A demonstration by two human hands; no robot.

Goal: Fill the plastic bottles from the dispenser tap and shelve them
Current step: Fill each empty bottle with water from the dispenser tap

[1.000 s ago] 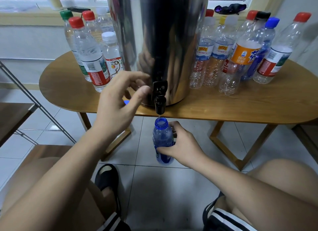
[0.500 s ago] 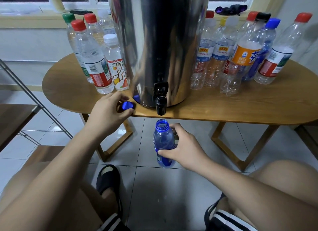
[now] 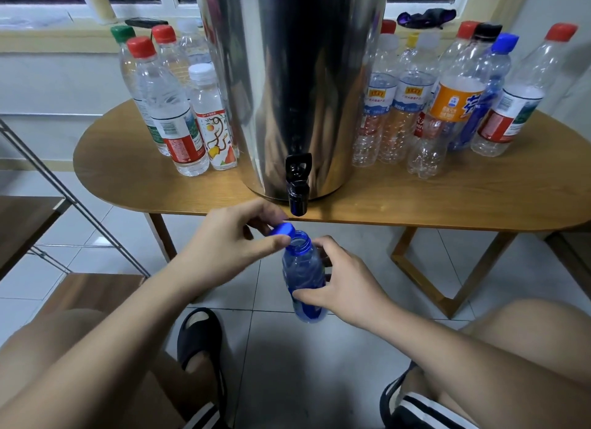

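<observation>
Now my left hand [image 3: 230, 246] pinches the blue cap [image 3: 282, 229] between thumb and fingers, tilted at the mouth of the open bottle [image 3: 302, 270] just right of it. My right hand [image 3: 347, 284] curls round the bottle's body, below the tap [image 3: 298, 200].

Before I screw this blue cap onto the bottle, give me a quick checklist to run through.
1. Cap held: the left hand pinches the blue cap: ok.
2. Bottle held: the right hand grips the blue bottle round its body: ok.
3. Bottle roughly upright, mouth open: ok.
4. Cap square over the mouth: not ok, it is tilted at the mouth's left edge.
5. No stream from the tap: ok.
6. Fill level: cannot tell through the blue plastic.
</observation>
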